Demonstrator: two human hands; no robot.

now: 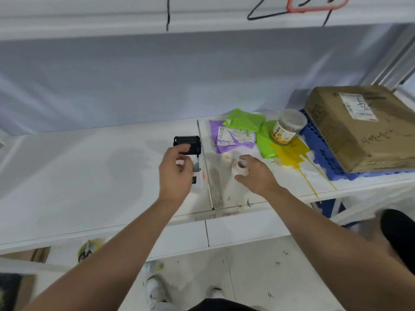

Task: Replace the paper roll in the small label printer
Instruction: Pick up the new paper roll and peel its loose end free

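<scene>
The small label printer (195, 160) lies on the white shelf (89, 171), its black lid (187, 141) swung up and open at the far end. My left hand (175, 173) hovers over the printer body with thumb and fingers pinched close, hiding most of the paper bay; whether it holds anything cannot be told. My right hand (253, 173) grips a white paper roll (240, 168) just right of the printer, core facing me. A second white roll (226, 159) stands on the shelf between the printer and my right hand.
Purple and green plastic bags (238, 131) lie behind the rolls, with a lidded jar (288, 127) and a yellow bag (289, 151) to their right. A cardboard box (359, 126) rests on a blue crate (323, 158) at far right. A seam (205, 176) splits the shelf.
</scene>
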